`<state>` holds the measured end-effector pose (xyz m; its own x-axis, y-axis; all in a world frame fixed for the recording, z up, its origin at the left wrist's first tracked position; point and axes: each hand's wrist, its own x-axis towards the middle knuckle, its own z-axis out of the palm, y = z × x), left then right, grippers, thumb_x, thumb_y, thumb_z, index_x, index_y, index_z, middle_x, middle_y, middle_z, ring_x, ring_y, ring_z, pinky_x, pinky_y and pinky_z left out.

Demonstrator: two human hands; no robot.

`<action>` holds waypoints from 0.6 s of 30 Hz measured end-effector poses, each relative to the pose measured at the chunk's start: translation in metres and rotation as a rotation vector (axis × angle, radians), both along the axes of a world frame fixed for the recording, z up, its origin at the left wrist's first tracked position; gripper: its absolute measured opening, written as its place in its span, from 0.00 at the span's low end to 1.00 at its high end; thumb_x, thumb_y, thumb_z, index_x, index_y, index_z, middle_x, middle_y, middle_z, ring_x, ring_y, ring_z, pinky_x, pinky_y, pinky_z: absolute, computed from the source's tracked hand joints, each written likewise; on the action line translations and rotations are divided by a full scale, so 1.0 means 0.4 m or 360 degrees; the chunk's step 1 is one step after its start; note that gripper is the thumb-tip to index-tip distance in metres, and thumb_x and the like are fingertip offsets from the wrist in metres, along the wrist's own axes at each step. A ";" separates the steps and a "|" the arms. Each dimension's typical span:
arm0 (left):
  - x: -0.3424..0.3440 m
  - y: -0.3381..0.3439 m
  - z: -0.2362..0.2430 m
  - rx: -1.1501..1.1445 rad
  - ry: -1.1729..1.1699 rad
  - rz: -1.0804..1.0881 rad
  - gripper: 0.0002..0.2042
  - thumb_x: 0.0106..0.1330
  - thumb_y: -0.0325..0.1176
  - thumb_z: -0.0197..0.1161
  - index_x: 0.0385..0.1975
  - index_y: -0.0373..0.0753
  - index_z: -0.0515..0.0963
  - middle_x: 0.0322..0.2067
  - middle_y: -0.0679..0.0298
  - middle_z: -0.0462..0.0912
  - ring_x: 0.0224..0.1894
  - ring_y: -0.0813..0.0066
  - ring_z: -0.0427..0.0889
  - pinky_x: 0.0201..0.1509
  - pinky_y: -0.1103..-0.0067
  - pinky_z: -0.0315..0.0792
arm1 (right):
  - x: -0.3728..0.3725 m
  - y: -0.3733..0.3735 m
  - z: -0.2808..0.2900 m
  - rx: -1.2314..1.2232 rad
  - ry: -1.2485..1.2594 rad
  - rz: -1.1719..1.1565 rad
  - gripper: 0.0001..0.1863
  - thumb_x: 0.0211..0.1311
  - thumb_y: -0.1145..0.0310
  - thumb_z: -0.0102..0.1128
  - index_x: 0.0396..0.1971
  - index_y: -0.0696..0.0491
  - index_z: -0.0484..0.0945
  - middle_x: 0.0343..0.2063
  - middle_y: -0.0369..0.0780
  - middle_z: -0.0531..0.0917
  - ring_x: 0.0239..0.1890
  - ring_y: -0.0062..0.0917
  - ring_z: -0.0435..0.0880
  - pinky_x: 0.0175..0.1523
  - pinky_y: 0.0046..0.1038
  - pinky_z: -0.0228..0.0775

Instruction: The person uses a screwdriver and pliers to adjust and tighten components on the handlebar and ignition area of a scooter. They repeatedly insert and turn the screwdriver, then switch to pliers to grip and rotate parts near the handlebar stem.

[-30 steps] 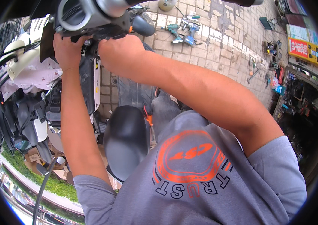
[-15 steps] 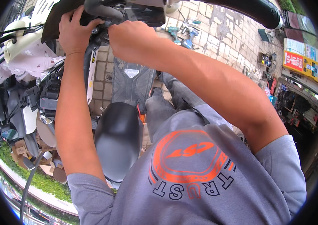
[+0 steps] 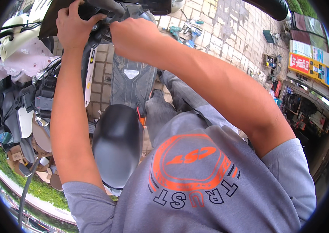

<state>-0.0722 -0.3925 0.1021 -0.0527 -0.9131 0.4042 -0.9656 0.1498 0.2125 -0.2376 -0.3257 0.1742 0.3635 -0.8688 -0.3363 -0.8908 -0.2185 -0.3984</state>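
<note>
Has paving spread wide to the right of the right hand. Leans over a scooter, reaching to its front end, between the right hand and the left hand. Has the seat well below both hands, the footboard just below the right. Has pale cloth near, below and left of the left hand; a yellow box well to the right of the right hand. Rests the left fingers at a dark panel, thumb apart from them, its tip just beside a small round fitting. Bends the right fingers inward, close together; cannot tell whether clamped on anything, being hidden behind the knuckles. Has two drills on the paving, right of the right hand.
</note>
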 end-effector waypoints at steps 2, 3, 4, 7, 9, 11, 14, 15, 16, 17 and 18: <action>-0.015 0.009 -0.005 0.0002 -0.0086 -0.0010 0.31 0.41 0.56 0.72 0.43 0.45 0.76 0.44 0.59 0.74 0.46 0.55 0.74 0.46 0.63 0.71 | -0.004 -0.010 0.013 0.0025 0.0034 0.0108 0.09 0.49 0.73 0.52 0.28 0.56 0.80 0.27 0.44 0.83 0.30 0.37 0.84 0.32 0.32 0.75; -0.004 0.004 -0.015 -0.0128 -0.0138 -0.0217 0.28 0.43 0.53 0.72 0.42 0.45 0.77 0.43 0.60 0.75 0.46 0.55 0.74 0.47 0.63 0.71 | -0.004 -0.016 0.029 0.0039 0.0079 0.0221 0.09 0.49 0.73 0.52 0.29 0.56 0.81 0.27 0.44 0.84 0.30 0.36 0.84 0.32 0.32 0.75; 0.019 -0.010 -0.022 -0.0267 -0.0189 -0.0419 0.25 0.44 0.51 0.72 0.40 0.45 0.78 0.43 0.61 0.76 0.46 0.55 0.74 0.47 0.64 0.70 | -0.004 -0.020 0.037 0.0044 0.0124 0.0339 0.10 0.49 0.73 0.53 0.30 0.56 0.81 0.27 0.44 0.84 0.31 0.36 0.84 0.32 0.31 0.75; 0.019 -0.018 -0.034 -0.0154 -0.0041 -0.0547 0.17 0.47 0.42 0.70 0.36 0.45 0.80 0.40 0.63 0.80 0.47 0.56 0.74 0.48 0.65 0.70 | 0.006 -0.008 0.020 0.0231 -0.0038 -0.0052 0.10 0.49 0.73 0.55 0.31 0.56 0.82 0.29 0.44 0.84 0.32 0.35 0.84 0.33 0.32 0.75; 0.018 -0.031 -0.032 -0.0139 0.0044 -0.0594 0.18 0.46 0.43 0.70 0.36 0.45 0.81 0.40 0.63 0.80 0.47 0.56 0.74 0.48 0.66 0.69 | -0.004 0.011 0.021 0.0121 0.0001 -0.0001 0.09 0.49 0.73 0.55 0.30 0.56 0.82 0.29 0.44 0.84 0.32 0.35 0.84 0.33 0.32 0.75; 0.004 -0.029 -0.021 -0.0005 0.0027 -0.0434 0.20 0.46 0.47 0.70 0.37 0.45 0.81 0.42 0.63 0.80 0.47 0.55 0.74 0.48 0.65 0.69 | -0.007 0.020 0.024 0.0072 -0.0009 -0.0010 0.08 0.48 0.73 0.55 0.29 0.56 0.82 0.29 0.44 0.84 0.33 0.35 0.84 0.34 0.32 0.75; 0.005 -0.034 -0.018 -0.0003 -0.0157 -0.0360 0.23 0.44 0.52 0.70 0.38 0.45 0.81 0.43 0.62 0.79 0.49 0.56 0.73 0.49 0.65 0.69 | -0.008 0.012 0.032 0.0096 -0.0064 -0.0056 0.08 0.48 0.74 0.54 0.27 0.56 0.82 0.29 0.44 0.84 0.33 0.35 0.85 0.35 0.32 0.75; 0.003 -0.034 -0.019 -0.0021 -0.0187 -0.0303 0.23 0.44 0.52 0.71 0.38 0.45 0.81 0.43 0.62 0.79 0.49 0.56 0.73 0.49 0.65 0.69 | -0.007 0.007 0.033 0.0116 -0.0069 -0.0028 0.08 0.48 0.74 0.54 0.27 0.56 0.82 0.29 0.44 0.84 0.33 0.36 0.85 0.35 0.32 0.75; 0.000 -0.034 -0.023 -0.0038 -0.0217 -0.0247 0.24 0.43 0.52 0.71 0.38 0.45 0.81 0.44 0.62 0.79 0.50 0.56 0.73 0.49 0.65 0.69 | -0.007 0.002 0.035 0.0137 -0.0075 -0.0001 0.08 0.48 0.74 0.54 0.26 0.57 0.82 0.29 0.45 0.84 0.33 0.36 0.85 0.35 0.32 0.75; -0.003 -0.033 -0.030 -0.0056 -0.0246 -0.0191 0.24 0.43 0.52 0.71 0.39 0.45 0.81 0.44 0.62 0.79 0.50 0.57 0.72 0.49 0.65 0.69 | -0.006 -0.002 0.036 0.0180 -0.0072 0.0012 0.08 0.49 0.74 0.53 0.26 0.57 0.82 0.29 0.45 0.84 0.33 0.36 0.85 0.36 0.32 0.75; 0.011 -0.045 -0.035 -0.0049 -0.0260 -0.0258 0.34 0.41 0.65 0.66 0.46 0.50 0.75 0.47 0.65 0.73 0.52 0.59 0.71 0.48 0.60 0.68 | -0.005 -0.007 0.038 0.0219 -0.0066 0.0025 0.08 0.49 0.73 0.53 0.26 0.56 0.82 0.29 0.45 0.84 0.33 0.36 0.85 0.36 0.32 0.75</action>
<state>-0.0680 -0.4105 0.0880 -0.2649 -0.8749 0.4055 -0.9495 0.3099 0.0483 -0.2398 -0.3287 0.1893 0.3929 -0.8094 -0.4364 -0.8699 -0.1732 -0.4618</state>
